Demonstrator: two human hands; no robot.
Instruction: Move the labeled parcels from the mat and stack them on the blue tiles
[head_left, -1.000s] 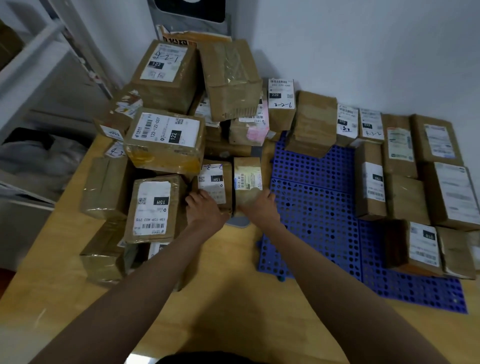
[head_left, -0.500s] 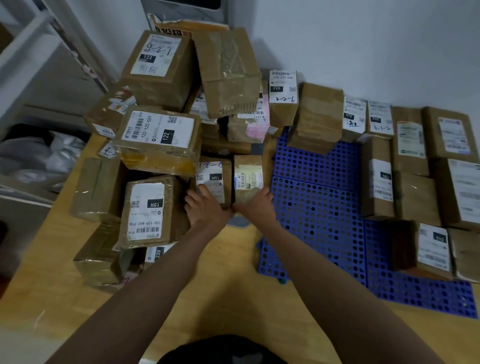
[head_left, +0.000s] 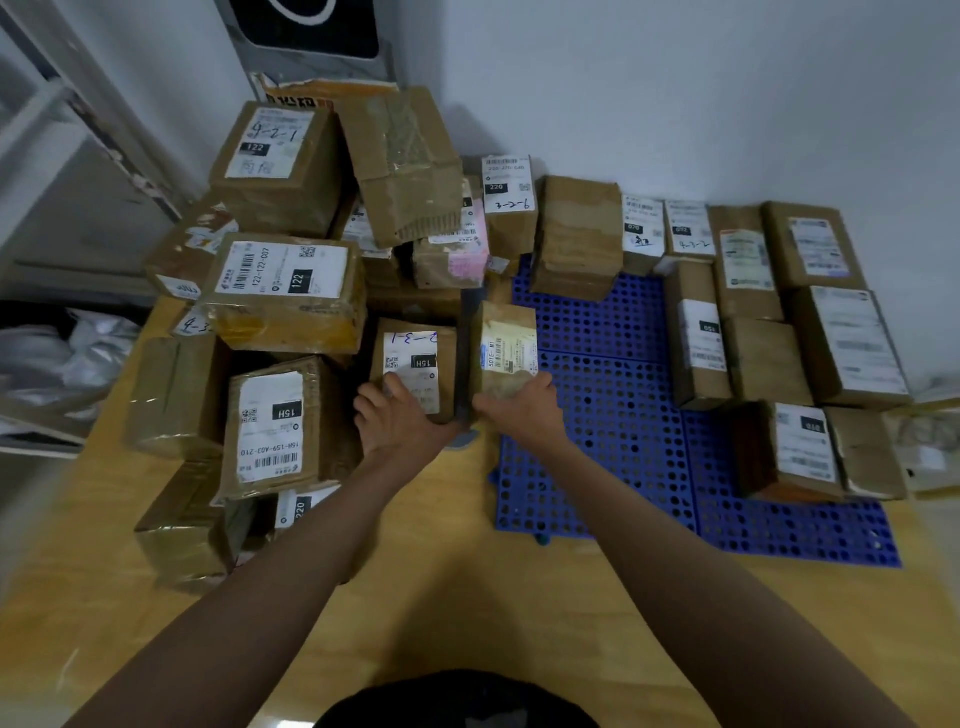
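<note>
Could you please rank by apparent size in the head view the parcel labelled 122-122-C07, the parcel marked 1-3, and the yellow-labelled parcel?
1. 122-122-C07 parcel
2. and 3. 1-3 parcel and yellow-labelled parcel: they look alike, so unranked.

From my remote feed, my right hand (head_left: 524, 410) grips a brown parcel (head_left: 506, 353) bearing a yellowed label, while my left hand (head_left: 400, 415) holds a brown box (head_left: 415, 364) labeled white and black. Right of both grips lie perforated blue tiles (head_left: 597, 415).
</note>
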